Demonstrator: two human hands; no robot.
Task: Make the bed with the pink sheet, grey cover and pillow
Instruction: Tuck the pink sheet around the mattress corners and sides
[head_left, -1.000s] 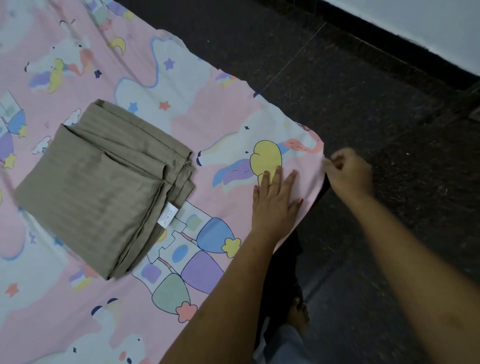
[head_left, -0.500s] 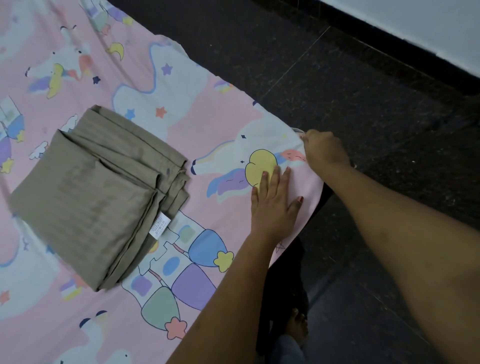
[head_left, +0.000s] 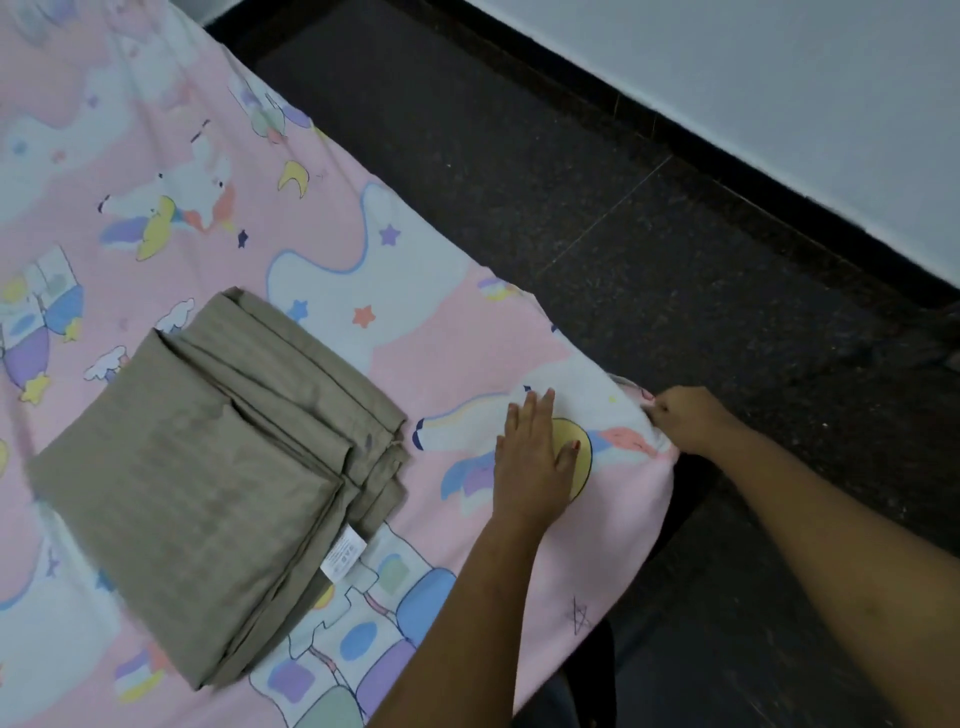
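Note:
The pink sheet (head_left: 426, 332) with cartoon unicorns and castles lies spread over the bed. On it, at the left, sits the folded grey-beige cover (head_left: 208, 483) with a white label at its near edge. My left hand (head_left: 535, 457) presses flat on the sheet near its right corner, fingers straight. My right hand (head_left: 685, 418) pinches the sheet's edge at that corner, where the cloth hangs over the bed's side. No pillow is in view.
Dark speckled floor (head_left: 675, 260) runs along the bed's right side. A black skirting and a white wall (head_left: 779, 93) stand beyond it. My leg and foot show in the gap below the sheet corner.
My right hand has stayed at the sheet's corner edge and now pinches it. My left hand has slid slightly further onto the unicorn print. The view has shifted.

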